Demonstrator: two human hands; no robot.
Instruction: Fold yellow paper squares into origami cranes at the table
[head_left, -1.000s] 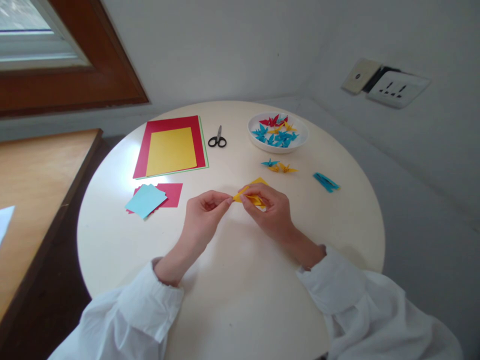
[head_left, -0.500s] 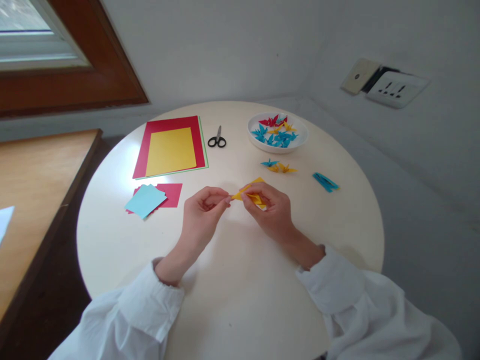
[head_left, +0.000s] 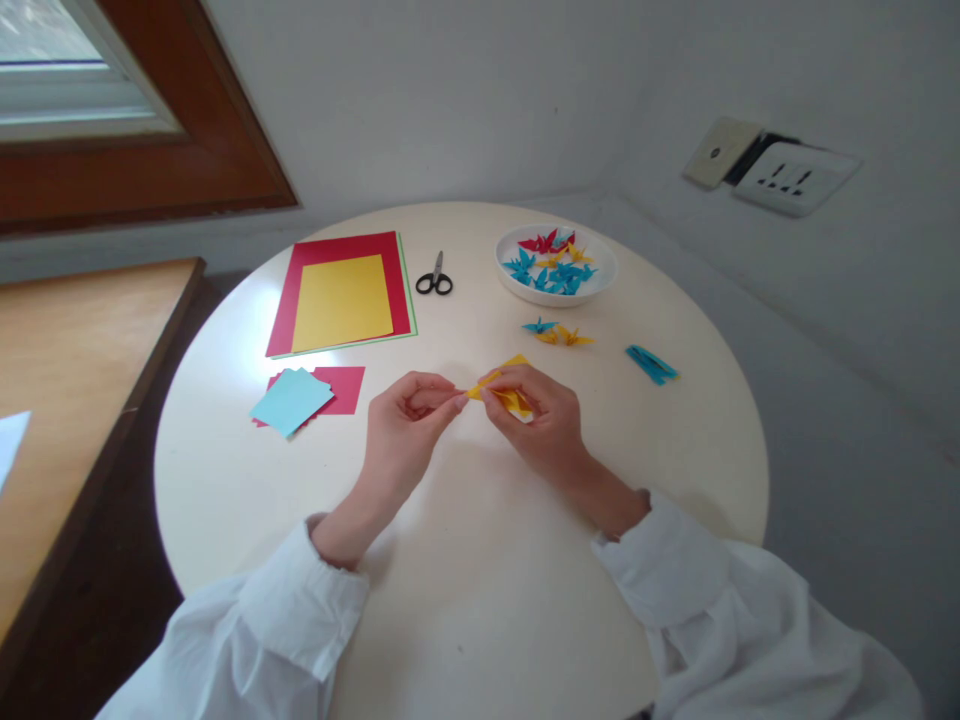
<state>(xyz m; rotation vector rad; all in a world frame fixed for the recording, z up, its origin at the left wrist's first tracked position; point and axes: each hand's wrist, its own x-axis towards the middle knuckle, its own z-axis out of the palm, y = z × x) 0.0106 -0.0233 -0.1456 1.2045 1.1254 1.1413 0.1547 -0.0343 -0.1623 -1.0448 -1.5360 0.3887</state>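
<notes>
Between my two hands is a piece of folded yellow origami paper (head_left: pixel 516 401), partly covered by my fingers. My left hand (head_left: pixel 409 425) pinches its pointed left end between thumb and fingertips. With thumb and fingers, my right hand (head_left: pixel 541 415) grips the wider body of the paper, and loose flaps show beneath the fingers. Just beyond my right hand lie a blue paper crane (head_left: pixel 539 327) and yellow paper cranes (head_left: pixel 571 338). Farther back, a white plate (head_left: pixel 504 277) holds several red, blue and yellow cranes.
Blue folded paper strips (head_left: pixel 651 365) lie at the right of the round white table (head_left: pixel 457 560). Black-handled scissors (head_left: pixel 434 277) rest at the back. To the left are large red and yellow sheets (head_left: pixel 343 302) and small light-blue and red squares (head_left: pixel 291 402). Walls stand behind and right.
My left fingertips have shifted slightly right along the paper's point, closer to my right hand. The yellow paper's lower flaps look slightly changed. Everything else on the table stays put.
</notes>
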